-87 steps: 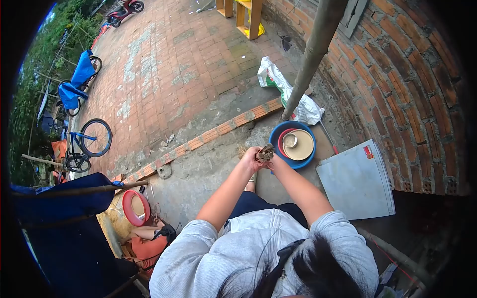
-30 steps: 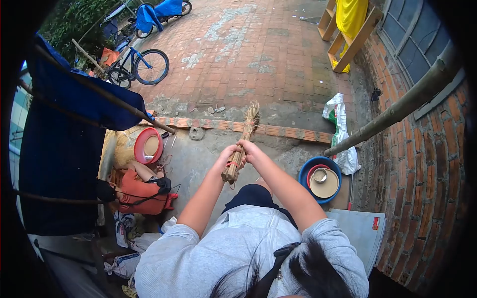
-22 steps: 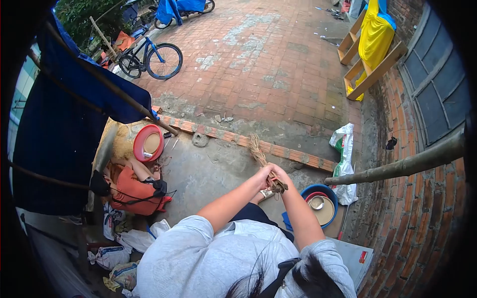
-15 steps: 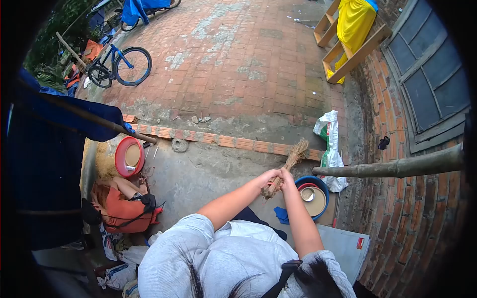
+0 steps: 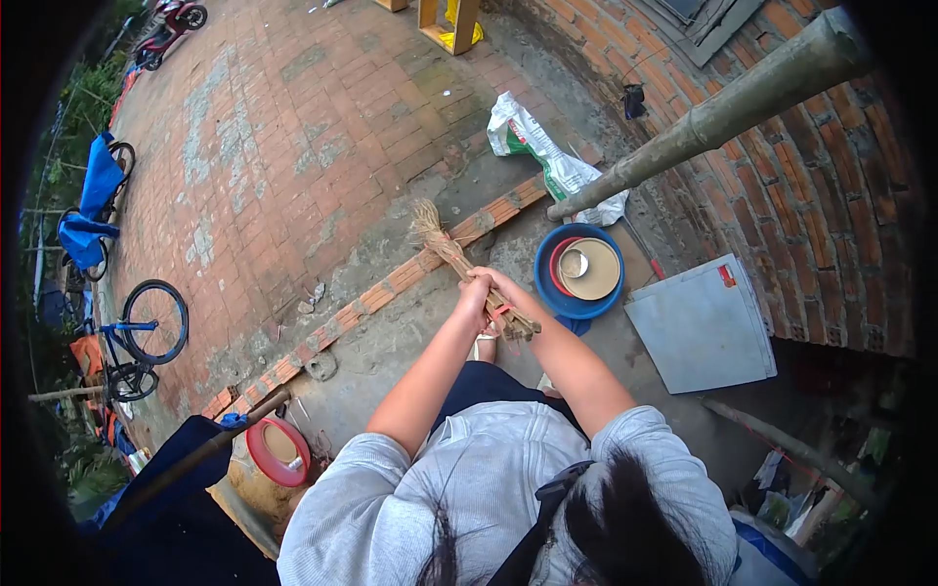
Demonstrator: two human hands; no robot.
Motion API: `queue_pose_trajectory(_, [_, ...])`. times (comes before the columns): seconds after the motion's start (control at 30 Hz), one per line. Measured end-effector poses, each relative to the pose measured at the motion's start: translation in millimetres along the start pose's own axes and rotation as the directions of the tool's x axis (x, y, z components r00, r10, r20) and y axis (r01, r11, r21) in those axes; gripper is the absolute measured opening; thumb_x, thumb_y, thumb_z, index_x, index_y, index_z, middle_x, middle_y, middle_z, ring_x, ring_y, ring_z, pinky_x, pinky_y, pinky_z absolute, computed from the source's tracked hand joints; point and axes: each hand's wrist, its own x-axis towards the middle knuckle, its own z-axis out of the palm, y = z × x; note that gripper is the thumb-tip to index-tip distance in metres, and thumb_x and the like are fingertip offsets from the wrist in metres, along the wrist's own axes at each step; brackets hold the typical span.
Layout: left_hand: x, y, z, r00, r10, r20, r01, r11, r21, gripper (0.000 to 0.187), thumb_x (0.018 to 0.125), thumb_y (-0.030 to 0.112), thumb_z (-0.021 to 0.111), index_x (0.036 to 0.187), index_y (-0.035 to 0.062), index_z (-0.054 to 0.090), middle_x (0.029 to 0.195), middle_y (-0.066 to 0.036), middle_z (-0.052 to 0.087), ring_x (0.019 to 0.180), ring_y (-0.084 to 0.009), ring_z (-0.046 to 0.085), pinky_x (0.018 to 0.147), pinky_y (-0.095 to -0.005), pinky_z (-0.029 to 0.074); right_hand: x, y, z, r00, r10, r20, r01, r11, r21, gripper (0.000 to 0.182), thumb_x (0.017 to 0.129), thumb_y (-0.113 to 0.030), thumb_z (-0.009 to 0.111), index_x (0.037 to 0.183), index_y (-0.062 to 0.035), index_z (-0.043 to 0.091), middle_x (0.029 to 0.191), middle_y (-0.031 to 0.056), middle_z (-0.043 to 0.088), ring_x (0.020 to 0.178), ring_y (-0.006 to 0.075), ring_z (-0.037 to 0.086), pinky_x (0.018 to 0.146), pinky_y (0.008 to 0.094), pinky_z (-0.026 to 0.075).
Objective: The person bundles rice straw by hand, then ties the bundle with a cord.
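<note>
A bundle of dry straw stalks (image 5: 454, 256) slants across in front of me. Its frayed, bushy end points away, and a red tie binds it near the cut stalk ends by my forearm. My left hand (image 5: 475, 293) and my right hand (image 5: 495, 280) are both closed around its middle, close together. Their fingers partly hide each other. Just right of my hands stands a blue basin (image 5: 584, 311). Inside it are a red basin (image 5: 554, 271), a round tan disc (image 5: 604, 271) and a small metal bowl (image 5: 574, 264).
A low brick edging (image 5: 386, 286) crosses the ground ahead. On the right lie a grey board (image 5: 699, 327) and a white sack (image 5: 562, 168), under a bamboo pole (image 5: 723, 122) slanting out. A red basin (image 5: 256, 451) stands left, near a bicycle (image 5: 137, 337). A brick wall (image 5: 801, 230) borders the right.
My view has turned to the right. The straw bundle, still in both hands, has swung so its bushy end now points to the far left instead of far right.
</note>
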Motion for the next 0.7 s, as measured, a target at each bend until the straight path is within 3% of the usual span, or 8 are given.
queue_pose_trajectory(0.07, [27, -29, 12, 0.975, -0.063, 0.211, 0.037, 0.992, 0.123, 0.014, 0.067, 0.009, 0.044, 0.074, -0.0036, 0.044, 0.057, -0.016, 0.050, 0.043, -0.0245, 0.051, 0.039, -0.0344, 0.045, 30, 7, -69, 0.988, 0.132, 0.085, -0.143, 0.979, 0.145, 0.029, 0.071, -0.030, 0.051, 0.076, -0.0021, 0.057, 0.071, 0.0118, 0.058, 0.060, 0.0239, 0.057, 0.058, 0.0352, 0.048])
queue_pose_trajectory(0.1, [22, -34, 19, 0.970, -0.088, 0.226, 0.051, 0.985, 0.162, 0.014, 0.067, 0.009, 0.044, 0.074, -0.0036, 0.044, 0.057, -0.016, 0.050, 0.043, -0.0245, 0.051, 0.039, -0.0344, 0.045, 21, 6, -82, 0.982, 0.152, -0.114, -0.140, 0.985, 0.104, 0.030, 0.071, -0.033, 0.050, 0.076, -0.0039, 0.057, 0.070, 0.0120, 0.058, 0.061, 0.0245, 0.057, 0.057, 0.0362, 0.048])
queue_pose_trajectory(0.2, [-12, -35, 43, 0.936, -0.142, 0.321, 0.051, 0.961, 0.273, 0.015, 0.068, 0.011, 0.044, 0.073, -0.0026, 0.044, 0.058, -0.015, 0.051, 0.044, -0.0225, 0.051, 0.039, -0.0323, 0.044, 2, 3, -98, 0.965, 0.078, -0.252, -0.060, 0.995, 0.077, 0.028, 0.070, -0.033, 0.051, 0.076, -0.0066, 0.056, 0.067, 0.0112, 0.058, 0.056, 0.0240, 0.057, 0.051, 0.0361, 0.048])
queue_pose_trajectory(0.33, [-19, 0, 22, 0.696, -0.436, 0.570, 0.359, 0.899, 0.250, 0.016, 0.072, 0.014, 0.044, 0.080, -0.0001, 0.045, 0.062, -0.010, 0.050, 0.049, -0.0173, 0.051, 0.044, -0.0272, 0.044, -9, -3, -67, 0.855, -0.149, -0.497, 0.171, 0.985, -0.001, 0.017, 0.068, -0.020, 0.053, 0.074, -0.0045, 0.048, 0.060, 0.0086, 0.051, 0.047, 0.0202, 0.052, 0.039, 0.0322, 0.042])
queue_pose_trajectory(0.4, [-39, 19, 13, 0.565, -0.459, 0.685, 0.574, 0.816, 0.073, 0.017, 0.074, 0.011, 0.043, 0.083, -0.0031, 0.043, 0.069, -0.011, 0.048, 0.051, -0.0150, 0.048, 0.045, -0.0239, 0.043, -14, -6, -43, 0.795, -0.279, -0.538, 0.265, 0.959, -0.104, 0.017, 0.069, -0.014, 0.050, 0.078, 0.0001, 0.046, 0.066, 0.0120, 0.052, 0.047, 0.0197, 0.052, 0.041, 0.0338, 0.044])
queue_pose_trajectory(0.6, [-93, 4, 6, 0.634, -0.434, 0.640, 0.586, 0.810, -0.031, 0.016, 0.071, 0.009, 0.043, 0.081, -0.0045, 0.042, 0.066, -0.013, 0.048, 0.051, -0.0155, 0.048, 0.045, -0.0238, 0.046, -68, 13, -16, 0.900, -0.099, -0.425, 0.110, 0.994, 0.001, 0.016, 0.070, -0.019, 0.053, 0.074, -0.0037, 0.050, 0.060, 0.0056, 0.050, 0.043, 0.0144, 0.047, 0.034, 0.0247, 0.038])
queue_pose_trajectory(0.67, [-95, -33, 11, 0.698, -0.426, 0.576, 0.535, 0.845, -0.024, 0.017, 0.070, 0.010, 0.042, 0.079, -0.0043, 0.042, 0.064, -0.013, 0.048, 0.050, -0.0167, 0.049, 0.045, -0.0251, 0.046, -61, 42, -56, 0.923, -0.102, -0.371, 0.082, 0.994, -0.068, 0.014, 0.073, -0.019, 0.046, 0.069, -0.0062, 0.050, 0.055, 0.0041, 0.051, 0.042, 0.0100, 0.048, 0.034, 0.0213, 0.040])
queue_pose_trajectory(0.7, [-91, -58, 16, 0.752, -0.446, 0.486, 0.489, 0.871, 0.043, 0.017, 0.070, 0.011, 0.041, 0.077, -0.0042, 0.042, 0.062, -0.011, 0.047, 0.048, -0.0182, 0.049, 0.045, -0.0264, 0.047, -40, 68, -96, 0.970, -0.144, -0.197, 0.153, 0.988, 0.036, 0.016, 0.073, -0.020, 0.046, 0.065, -0.0078, 0.051, 0.055, 0.0026, 0.051, 0.042, 0.0096, 0.048, 0.036, 0.0211, 0.040])
